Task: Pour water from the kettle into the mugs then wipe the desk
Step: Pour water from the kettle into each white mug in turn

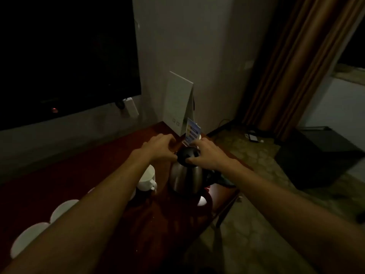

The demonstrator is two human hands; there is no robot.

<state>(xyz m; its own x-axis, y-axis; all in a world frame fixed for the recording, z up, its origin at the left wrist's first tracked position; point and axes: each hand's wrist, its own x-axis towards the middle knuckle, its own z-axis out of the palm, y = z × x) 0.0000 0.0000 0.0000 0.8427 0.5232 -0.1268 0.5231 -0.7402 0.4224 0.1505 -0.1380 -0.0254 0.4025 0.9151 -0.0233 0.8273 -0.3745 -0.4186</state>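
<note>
- We are working at a dark red surface (75,175) in dim light; it is running from lower left toward the corner of the room, with a black screen (65,52) on the wall behind it. No cloth is showing anywhere on it, and we cannot tell whether it is wet or dry.
- The steel kettle (186,179) is standing upright near the far right end of the surface, on what we are taking to be its base, with its black lid (186,154) on top. It is not being lifted or tilted, so we are judging pouring as not yet begun.
- A white mug (147,179) is standing just left of the kettle, partly hidden by our left forearm. Two pale rounded things (63,209) nearer the camera may be more mugs or saucers; too blurred to say. We cannot see inside any of them.
- A white folded card (178,101) and a small blue leaflet (192,133) are standing behind the kettle.
- Our left hand (160,146) is curling loosely beside the lid; contact is unclear.
- Our right hand (207,154) is pinching the lid's right edge with its fingertips.
- Remaining, by our estimate: pouring into the mugs and all wiping.
</note>
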